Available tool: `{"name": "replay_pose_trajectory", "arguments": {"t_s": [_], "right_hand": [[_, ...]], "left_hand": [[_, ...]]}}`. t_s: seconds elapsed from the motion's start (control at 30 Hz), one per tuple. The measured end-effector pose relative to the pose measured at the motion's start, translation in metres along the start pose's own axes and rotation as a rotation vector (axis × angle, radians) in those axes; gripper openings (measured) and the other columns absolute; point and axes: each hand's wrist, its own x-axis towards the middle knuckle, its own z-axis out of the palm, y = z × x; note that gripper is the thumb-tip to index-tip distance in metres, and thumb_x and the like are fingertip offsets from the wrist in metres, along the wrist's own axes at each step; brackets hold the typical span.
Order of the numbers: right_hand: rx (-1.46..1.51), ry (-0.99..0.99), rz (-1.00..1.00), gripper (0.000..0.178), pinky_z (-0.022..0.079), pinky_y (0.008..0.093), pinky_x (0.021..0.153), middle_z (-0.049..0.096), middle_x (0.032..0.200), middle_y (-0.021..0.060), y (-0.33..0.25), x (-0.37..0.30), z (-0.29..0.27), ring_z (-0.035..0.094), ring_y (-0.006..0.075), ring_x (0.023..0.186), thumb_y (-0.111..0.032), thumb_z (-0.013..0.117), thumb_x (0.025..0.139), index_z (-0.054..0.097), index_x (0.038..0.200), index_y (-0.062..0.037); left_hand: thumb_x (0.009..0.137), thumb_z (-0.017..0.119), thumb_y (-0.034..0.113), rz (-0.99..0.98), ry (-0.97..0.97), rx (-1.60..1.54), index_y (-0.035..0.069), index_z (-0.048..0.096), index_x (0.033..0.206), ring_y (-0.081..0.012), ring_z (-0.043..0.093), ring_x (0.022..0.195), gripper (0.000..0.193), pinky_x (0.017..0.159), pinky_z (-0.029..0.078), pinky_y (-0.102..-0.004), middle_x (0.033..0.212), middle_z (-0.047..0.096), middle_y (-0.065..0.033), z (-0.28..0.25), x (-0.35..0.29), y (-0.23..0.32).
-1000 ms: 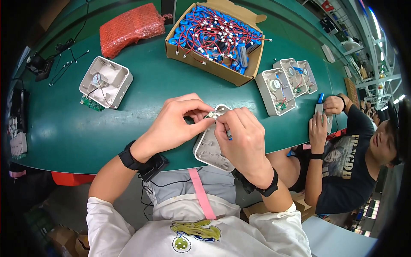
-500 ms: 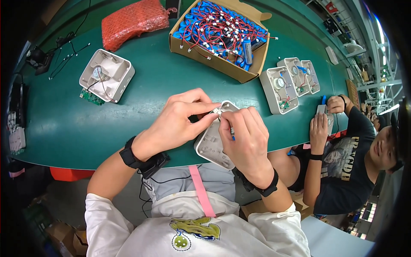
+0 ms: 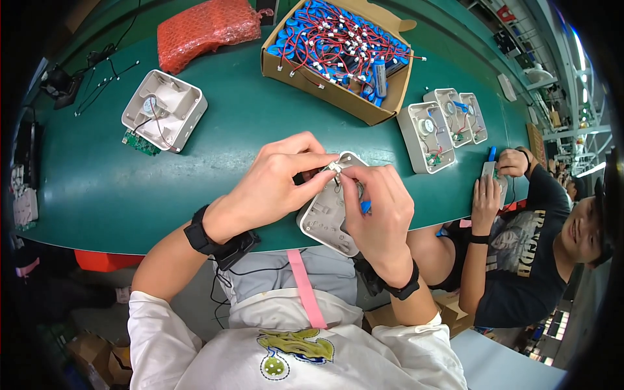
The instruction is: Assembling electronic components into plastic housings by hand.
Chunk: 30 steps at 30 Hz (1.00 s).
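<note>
At the near edge of the green table (image 3: pixel 130 188), just in front of the cardboard box (image 3: pixel 338 58) of blue cells with red wires, both hands work over an open grey plastic housing (image 3: pixel 325 218). The housing lies tilted at the table's edge, partly overhanging it, nearer the person than the box. The left hand (image 3: pixel 273 185) comes in from the box's near-left side, and its thumb and forefinger pinch a small white connector (image 3: pixel 335 167) just above the housing's far rim. The right hand (image 3: pixel 380 208) covers the housing's right side, its fingers curled and closed on the same connector, the fingertips of both hands touching. A bit of blue shows under the right hand; what it is cannot be told.

Left of the box, well apart from it, another open grey housing (image 3: pixel 166 107) rests on the table with a green circuit board (image 3: pixel 140 142) at its near side. Beyond it, left of the box, lies a red mesh bundle (image 3: pixel 205 29). Right of the box stand three more open housings (image 3: pixel 442 127) in a row. Past them, a seated co-worker's hands (image 3: pixel 497 182) hold a small part at the table's right end.
</note>
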Motion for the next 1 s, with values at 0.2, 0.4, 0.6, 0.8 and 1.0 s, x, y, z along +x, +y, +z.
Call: {"name": "replay_pose_trajectory", "arguments": {"t_s": [0.2, 0.4, 0.6, 0.8, 1.0], "right_hand": [[-0.216, -0.017, -0.204, 0.021, 0.048, 0.0368, 0.057, 0.065, 0.085, 0.0083, -0.003, 0.002, -0.001, 0.058, 0.0265, 0.069, 0.009, 0.078, 0.081, 0.069, 0.098, 0.0], [-0.283, -0.077, -0.29, 0.024, 0.048, 0.0371, 0.056, 0.062, 0.084, 0.0086, -0.004, 0.003, -0.004, 0.057, 0.0262, 0.069, 0.01, 0.078, 0.076, 0.069, 0.096, 0.0006], [-0.388, -0.139, -0.384, 0.02, 0.048, 0.0355, 0.056, 0.057, 0.082, 0.0081, -0.009, 0.004, -0.007, 0.056, 0.0244, 0.07, 0.009, 0.077, 0.075, 0.069, 0.093, 0.0023], [-0.478, -0.248, -0.524, 0.019, 0.047, 0.0344, 0.055, 0.054, 0.079, 0.0073, -0.015, 0.016, -0.011, 0.056, 0.0233, 0.07, 0.007, 0.076, 0.076, 0.069, 0.093, 0.0029], [-0.288, -0.176, -0.445, 0.017, 0.046, 0.0313, 0.054, 0.06, 0.081, 0.007, 0.001, 0.014, -0.005, 0.056, 0.0211, 0.066, 0.01, 0.076, 0.081, 0.07, 0.096, 0.0027]], "left_hand": [[0.09, 0.076, -0.001, -0.024, -0.002, -0.011, -0.003, 0.079, 0.116, -0.026, 0.068, 0.077, 0.026, 0.066, 0.055, -0.037, 0.095, 0.068, -0.0135, -0.001, 0.001, 0.003], [0.089, 0.077, -0.003, 0.056, 0.005, 0.032, -0.002, 0.078, 0.117, -0.0262, 0.067, 0.081, 0.027, 0.068, 0.054, -0.0363, 0.098, 0.065, -0.0123, 0.002, -0.001, -0.002], [0.089, 0.078, -0.003, 0.137, 0.062, 0.066, -0.003, 0.076, 0.118, -0.0284, 0.066, 0.081, 0.029, 0.067, 0.054, -0.0382, 0.101, 0.064, -0.0133, 0.008, -0.005, -0.003], [0.09, 0.078, -0.001, 0.132, 0.043, 0.121, -0.006, 0.073, 0.12, -0.0307, 0.066, 0.08, 0.031, 0.067, 0.054, -0.0411, 0.102, 0.062, -0.0143, 0.005, -0.009, 0.003], [0.089, 0.078, 0.0, 0.128, 0.061, 0.125, -0.006, 0.074, 0.117, -0.0293, 0.066, 0.079, 0.029, 0.066, 0.054, -0.0405, 0.101, 0.063, -0.0133, 0.004, -0.01, -0.003]]}}
